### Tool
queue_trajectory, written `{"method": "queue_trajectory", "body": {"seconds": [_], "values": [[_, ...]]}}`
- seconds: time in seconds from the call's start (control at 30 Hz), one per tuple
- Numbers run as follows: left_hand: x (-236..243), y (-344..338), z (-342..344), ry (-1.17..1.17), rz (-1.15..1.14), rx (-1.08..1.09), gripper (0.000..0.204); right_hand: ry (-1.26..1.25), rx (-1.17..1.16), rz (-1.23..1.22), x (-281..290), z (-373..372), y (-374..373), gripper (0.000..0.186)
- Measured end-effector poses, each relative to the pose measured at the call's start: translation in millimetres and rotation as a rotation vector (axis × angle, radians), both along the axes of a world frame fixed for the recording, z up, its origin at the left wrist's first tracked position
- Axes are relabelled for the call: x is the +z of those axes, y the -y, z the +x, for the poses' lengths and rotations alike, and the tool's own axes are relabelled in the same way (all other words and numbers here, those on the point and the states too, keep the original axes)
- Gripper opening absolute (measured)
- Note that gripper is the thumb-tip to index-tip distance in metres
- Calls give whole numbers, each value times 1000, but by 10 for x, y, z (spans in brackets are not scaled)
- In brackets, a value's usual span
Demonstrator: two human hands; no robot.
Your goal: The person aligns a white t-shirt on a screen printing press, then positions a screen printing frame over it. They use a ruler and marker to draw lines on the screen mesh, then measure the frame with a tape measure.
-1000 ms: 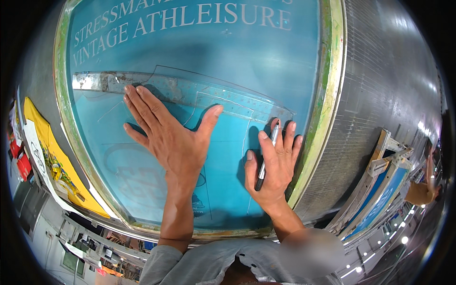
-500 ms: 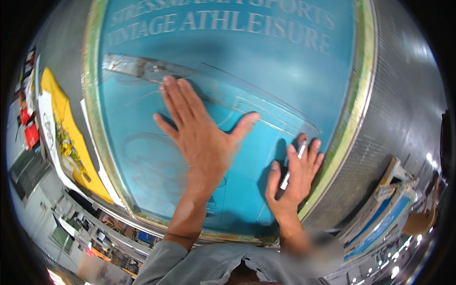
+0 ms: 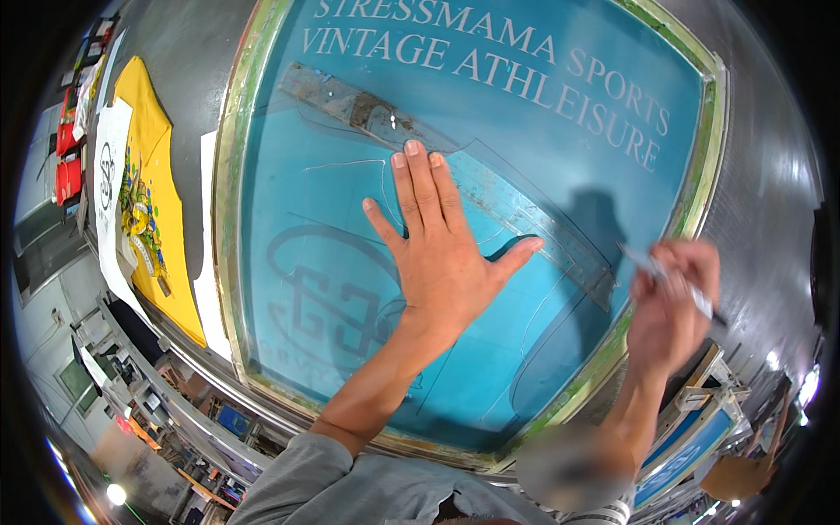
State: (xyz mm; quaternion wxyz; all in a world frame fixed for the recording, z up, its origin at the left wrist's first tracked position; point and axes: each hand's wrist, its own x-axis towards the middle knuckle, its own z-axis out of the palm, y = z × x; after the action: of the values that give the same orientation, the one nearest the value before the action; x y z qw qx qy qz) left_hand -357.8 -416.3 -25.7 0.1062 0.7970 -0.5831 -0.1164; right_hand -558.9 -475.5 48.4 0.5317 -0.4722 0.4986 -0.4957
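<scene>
Left hand splayed; right hand curled

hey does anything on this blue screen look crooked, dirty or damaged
The ruler slants more steeply than the white lettering, so it looks askew, and a dark brown blotch toward its left end makes it look stained. The frame has patchy green smears along its sides. I see no obvious spill or break.

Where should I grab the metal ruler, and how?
Probably pinch the metal ruler across its long edges near its far-left end, coming from the left: it's narrow, lying flat, and uncovered there, while the left hand covers part of its middle.
</scene>
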Motion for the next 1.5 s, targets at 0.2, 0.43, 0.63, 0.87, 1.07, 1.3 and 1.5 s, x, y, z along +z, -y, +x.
{"method": "queue_trajectory", "body": {"seconds": [0.2,0.43,0.63,0.87,1.07,1.3,1.5], "values": [[14,5,7,-4,0,3,135,-188,315,-78,-465,799,760,15],[47,13,8,-13,32,10,139,-221,407,-53,-616,1093,865,16],[47,3,23,-25,49,13,139,-239,422,-83,-639,1109,844,14],[31,8,16,-12,35,6,137,-300,443,-85,-589,1114,851,15],[26,21,-6,23,14,4,134,-346,569,-112,-486,945,973,16],[-13,25,-44,88,-28,5,135,-442,675,-29,-400,260,924,18],[-53,0,-74,155,-52,-24,135,-467,678,14,-302,-294,704,16]]}}
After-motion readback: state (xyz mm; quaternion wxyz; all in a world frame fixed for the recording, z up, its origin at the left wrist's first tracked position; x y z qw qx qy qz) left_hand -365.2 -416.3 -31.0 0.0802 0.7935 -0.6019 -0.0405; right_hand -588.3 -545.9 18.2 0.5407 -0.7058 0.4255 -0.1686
